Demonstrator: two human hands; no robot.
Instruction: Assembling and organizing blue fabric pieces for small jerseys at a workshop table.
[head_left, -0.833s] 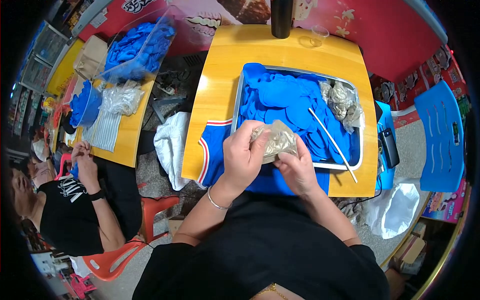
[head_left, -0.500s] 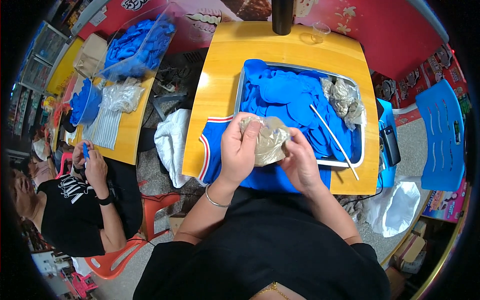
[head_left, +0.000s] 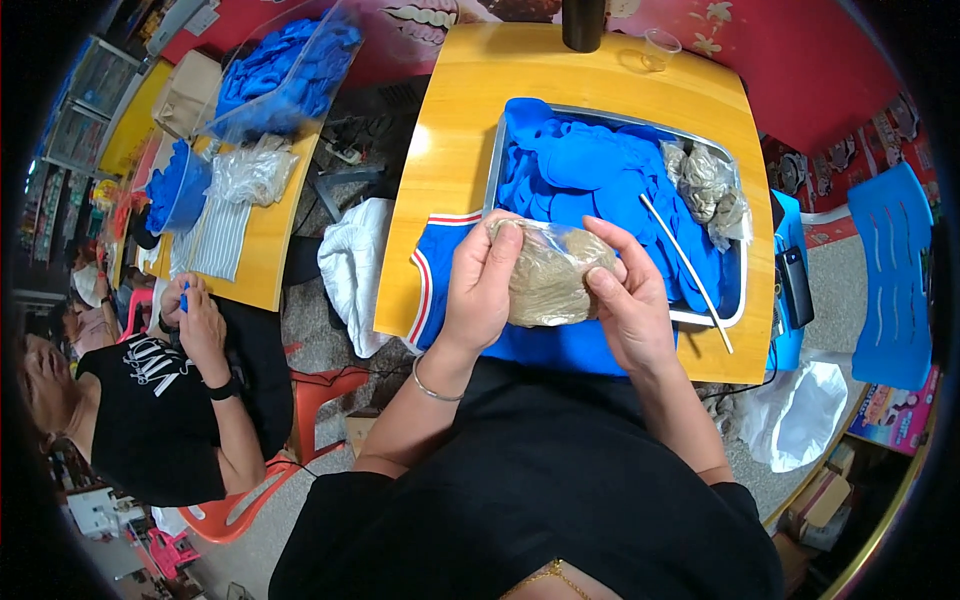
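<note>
Between my two hands is a clear plastic bag of brown, sand-like filling [head_left: 550,285], held above the table's near edge. My left hand [head_left: 484,290] grips its left side, thumb on top. On the right side, my right hand [head_left: 634,300] pinches it with the thumb, its forefinger stretched along the top. Just beyond lies a metal tray [head_left: 738,290] full of flat blue fabric pieces [head_left: 580,165]. More bags of the brown filling [head_left: 708,188] rest at the tray's right end. A thin white stick [head_left: 687,270] leans across the tray's rim. Under my hands is a blue cloth with striped trim [head_left: 432,270].
A dark cylinder [head_left: 582,25] and a clear cup [head_left: 655,50] stand at the table's far edge. To the right are a blue chair [head_left: 890,280] and a phone [head_left: 795,287]. At left, a co-worker [head_left: 150,410] handles a small blue piece beside another table with blue-filled containers [head_left: 285,75].
My right hand has shifted its grip, with the thumb now on the bag's front and the forefinger raised. The bag looks flatter and wider. The whole view has shifted slightly.
</note>
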